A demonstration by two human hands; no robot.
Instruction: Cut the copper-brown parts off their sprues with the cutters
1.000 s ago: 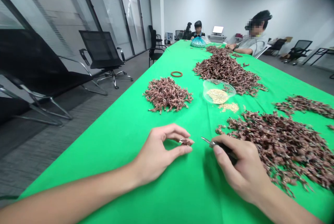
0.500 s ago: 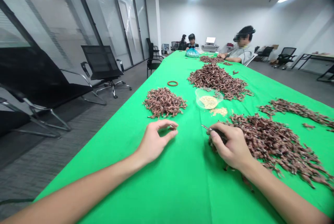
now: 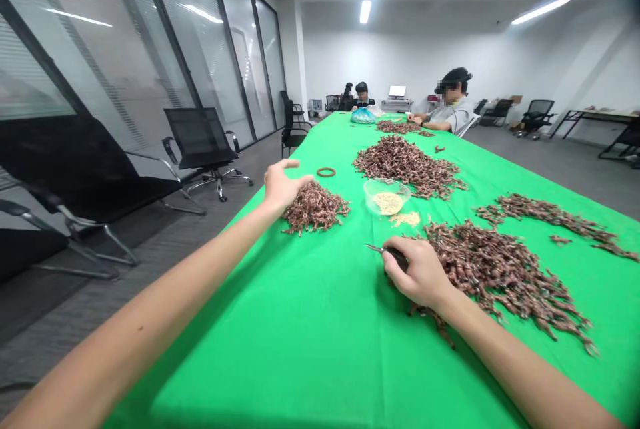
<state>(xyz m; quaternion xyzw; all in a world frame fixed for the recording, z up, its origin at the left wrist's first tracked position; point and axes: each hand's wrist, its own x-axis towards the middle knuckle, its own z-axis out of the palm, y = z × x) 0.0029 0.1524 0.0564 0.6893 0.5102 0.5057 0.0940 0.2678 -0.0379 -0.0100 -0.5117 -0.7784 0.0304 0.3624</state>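
My left hand hovers at the upper left edge of the small pile of brown twisted pieces, thumb and fingers apart, with nothing seen between them. My right hand is closed around a small metal tool, whose thin tip points left. Under and beside that hand spreads a large pile of brown pieces. A clear round bowl holds pale yellow bits, and more pale bits lie on the cloth beside it.
A green cloth covers the long table. Farther back are another brown pile, a brown ring and a blue bag. A thin row of pieces lies right. People sit at the far end and right side; chairs stand left.
My left hand has moved forward and left to the small pile, its fingers have opened, and the brown piece it held is gone from them. The camera view has tilted up slightly.
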